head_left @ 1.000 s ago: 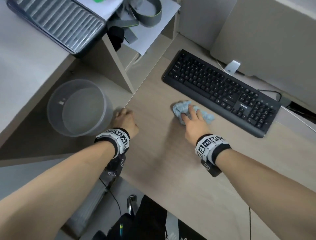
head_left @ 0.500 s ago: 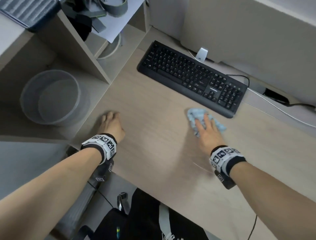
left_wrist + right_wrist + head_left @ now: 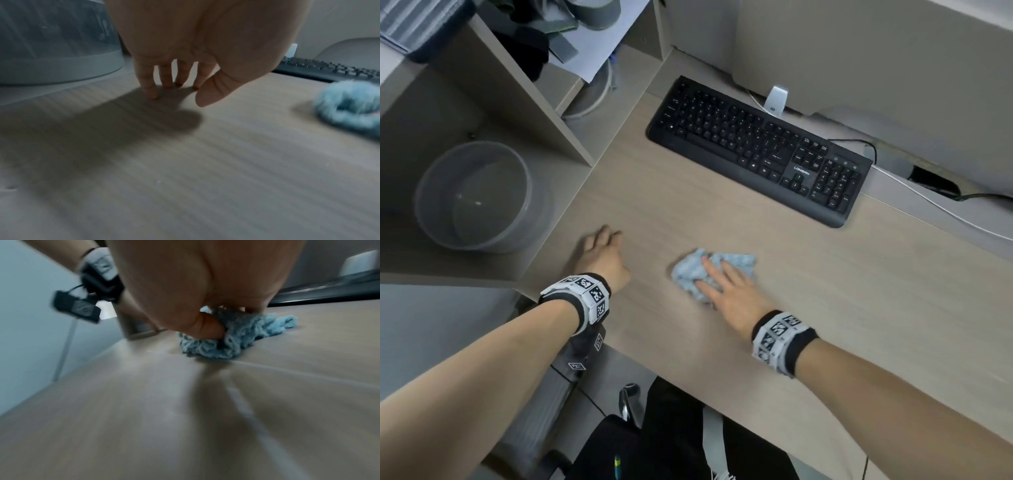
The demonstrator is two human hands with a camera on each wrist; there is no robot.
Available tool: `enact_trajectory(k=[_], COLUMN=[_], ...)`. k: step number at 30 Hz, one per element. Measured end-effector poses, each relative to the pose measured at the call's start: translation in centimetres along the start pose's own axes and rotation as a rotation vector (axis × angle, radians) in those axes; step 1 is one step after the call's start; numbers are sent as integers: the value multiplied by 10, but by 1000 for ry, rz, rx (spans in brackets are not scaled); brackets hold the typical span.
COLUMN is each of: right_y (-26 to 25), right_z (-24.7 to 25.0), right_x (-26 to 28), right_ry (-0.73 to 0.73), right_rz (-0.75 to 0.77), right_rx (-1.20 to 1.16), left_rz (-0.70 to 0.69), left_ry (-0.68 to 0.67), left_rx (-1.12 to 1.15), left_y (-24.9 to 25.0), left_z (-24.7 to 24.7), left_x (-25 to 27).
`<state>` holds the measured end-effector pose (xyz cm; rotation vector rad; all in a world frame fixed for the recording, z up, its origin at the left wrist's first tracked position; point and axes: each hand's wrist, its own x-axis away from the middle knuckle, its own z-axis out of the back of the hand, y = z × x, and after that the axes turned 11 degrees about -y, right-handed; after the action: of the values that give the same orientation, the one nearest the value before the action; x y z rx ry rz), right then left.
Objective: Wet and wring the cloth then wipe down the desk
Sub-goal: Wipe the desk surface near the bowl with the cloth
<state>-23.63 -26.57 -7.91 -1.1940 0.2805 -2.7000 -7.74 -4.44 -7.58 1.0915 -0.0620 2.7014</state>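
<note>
Cloth (image 3: 690, 274) under right hand (image 3: 729, 294), pressed on desk (image 3: 825, 308).

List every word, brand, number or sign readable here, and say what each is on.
"LONSAN": white brand print on the black keyboard, above its arrow keys; letters slightly soft.
Key legends on the keyboard: too small to read.
Left wristband and right wristband: black-and-white square code markers, no words.
White object behind the keyboard: small round mark, unreadable.
</note>
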Motion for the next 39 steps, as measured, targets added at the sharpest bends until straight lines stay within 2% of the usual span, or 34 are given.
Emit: enact_trajectory(k=[4, 6, 8, 10, 13, 16, 18, 21, 23, 28, 32, 35, 39], right_y=[74, 83, 69, 40, -18, -71, -88, -73, -51, 10, 6, -23, -85], right_z=[3, 9, 20, 28, 27, 16, -1, -27, -41, -64, -64, -48, -24], right_x=[25, 26, 15, -4, -29, -36, -31, -17, 0, 41, 37, 13, -32], right_ry=[64, 99, 111, 114, 104, 99, 65, 65, 74, 134, 130, 143, 166], right_rz=[-304, -397, -422, -364, -173, 8, 94, 165, 135, -158, -265, -232, -33], right_rx=[-157, -242, -271, -257, -173, -85, -7, 83, 87, -64, -84, -91, -34], left_rz=[-33, -44, -56, -71, -99, -109, -71, 14, 49, 33, 41, 29, 33], left_ry=[-1, -2, 7, -2, -3, 115, 174, 211, 214, 166, 133, 115, 73], left_rx=[15, 25, 10, 17, 65, 137, 177, 227, 294, 314, 305, 277, 241], left_y=[-8, -11, -14, -18, -20, -28, -41, -69, -82, -81, -85, -92, -90], left_z=[-3, -1, 1, 0, 2, 4, -3, -26, -48, -77, -69, -61, -58], left_x=[2, 3, 2, 1, 5, 15, 24, 37, 50, 70, 70, 68, 68])
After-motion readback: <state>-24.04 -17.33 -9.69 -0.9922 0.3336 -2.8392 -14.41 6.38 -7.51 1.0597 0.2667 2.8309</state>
